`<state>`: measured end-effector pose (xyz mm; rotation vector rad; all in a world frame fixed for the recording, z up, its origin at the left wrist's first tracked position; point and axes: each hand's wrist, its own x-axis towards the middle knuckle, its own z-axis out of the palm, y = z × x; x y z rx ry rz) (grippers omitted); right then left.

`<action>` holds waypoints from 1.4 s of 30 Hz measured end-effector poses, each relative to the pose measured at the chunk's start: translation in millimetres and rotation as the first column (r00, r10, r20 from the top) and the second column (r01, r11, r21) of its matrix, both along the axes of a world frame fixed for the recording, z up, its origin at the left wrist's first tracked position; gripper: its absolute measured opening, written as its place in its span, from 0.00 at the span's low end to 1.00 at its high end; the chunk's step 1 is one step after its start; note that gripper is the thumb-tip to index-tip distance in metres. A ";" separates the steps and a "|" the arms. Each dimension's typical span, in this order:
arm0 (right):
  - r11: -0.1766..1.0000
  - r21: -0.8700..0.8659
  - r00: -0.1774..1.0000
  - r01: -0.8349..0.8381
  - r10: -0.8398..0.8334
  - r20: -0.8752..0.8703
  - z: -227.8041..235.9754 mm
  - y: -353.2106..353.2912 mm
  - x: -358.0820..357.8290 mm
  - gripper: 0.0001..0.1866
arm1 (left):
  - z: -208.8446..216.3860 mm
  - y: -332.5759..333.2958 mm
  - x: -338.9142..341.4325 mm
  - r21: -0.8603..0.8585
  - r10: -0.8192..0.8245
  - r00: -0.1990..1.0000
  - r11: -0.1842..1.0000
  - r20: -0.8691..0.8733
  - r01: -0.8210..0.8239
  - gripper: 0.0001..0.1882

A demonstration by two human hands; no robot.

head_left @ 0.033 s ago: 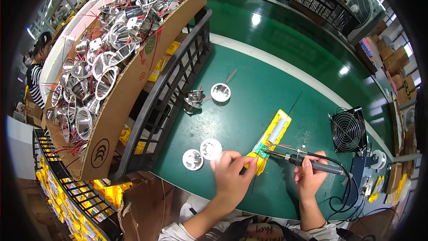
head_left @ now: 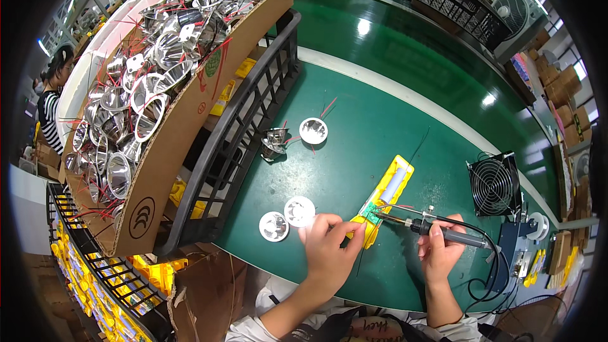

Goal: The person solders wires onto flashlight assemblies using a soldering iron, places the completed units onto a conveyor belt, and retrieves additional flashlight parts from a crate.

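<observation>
Head view. A long, narrow yellow plastic casing (head_left: 372, 234) lay on the green counter (head_left: 342, 171), ahead of the person and between the two hands. Its long axis ran obliquely, from a near end at the lower left to a far end at the upper right. A pale blue-grey cylindrical cell (head_left: 394, 183) occupied the far part; a small green circuit board (head_left: 371, 213) sat closer to the near end.

The left hand (head_left: 330, 250) was the nearer of the two, its fingertips at the casing's left edge beside the board. Its grip was narrow, thumb and forefinger drawn together; whether they pinched the casing, a thin wire or nothing could not be told. The casing lay to the right of this grip and extended forward from it.

The right hand (head_left: 441, 254) stood farther off, to the right of the casing. Its grip was closed around a dark grey, pen-shaped soldering iron (head_left: 462, 237), which pointed leftward across the casing's axis, with its tip at the board; actual contact was too small to judge. A thin curved metal tube (head_left: 405, 208) ran above the iron toward the same spot.

Two round, silvery reflector cups with white rims, one farther left (head_left: 273, 227) and one partly behind the left hand's fingers (head_left: 299, 210), lay to the casing's left.
</observation>
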<state>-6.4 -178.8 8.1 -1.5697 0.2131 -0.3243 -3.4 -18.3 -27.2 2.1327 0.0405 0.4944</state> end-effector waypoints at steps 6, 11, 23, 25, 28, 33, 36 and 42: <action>1.000 -0.007 1.000 -0.028 0.028 -0.004 1.1 -0.6 -1.1 0.07 | -1.6 -0.4 0.2 -0.005 0.005 1.000 1.000 0.010 -0.005 0.07; 1.000 0.019 0.998 0.005 -0.006 0.055 0.0 0.5 -0.8 0.07 | -2.5 -0.6 0.1 0.000 0.022 1.000 1.000 0.021 -0.022 0.07; 1.000 0.009 0.996 -0.006 0.006 0.084 -2.6 -0.6 -2.5 0.07 | -3.5 -0.9 0.0 0.007 0.029 0.999 1.000 0.026 -0.029 0.07; 1.000 0.002 0.998 -0.016 0.016 0.057 -2.9 -0.2 -2.4 0.07 | -3.5 -1.4 0.0 0.006 0.027 0.999 1.000 0.022 -0.027 0.07; 1.000 0.009 0.998 -0.013 0.013 0.056 -3.2 -0.2 -2.6 0.07 | -3.9 -1.8 0.3 0.007 0.033 0.999 0.999 0.031 -0.033 0.07; 1.000 0.005 0.998 -0.020 0.020 0.059 -3.2 -2.3 -2.7 0.06 | -4.2 -1.6 0.4 0.014 0.031 0.999 0.999 0.021 -0.032 0.07; 1.000 0.009 0.998 -0.025 0.025 0.066 -3.7 -2.6 -3.1 0.06 | -4.2 -2.0 0.7 0.014 0.038 0.999 0.999 0.037 -0.039 0.07; 0.999 0.030 0.998 -0.043 0.042 0.048 -4.0 -3.4 -3.5 0.06 | -4.2 -2.5 1.3 0.013 0.035 0.999 0.999 0.042 -0.035 0.07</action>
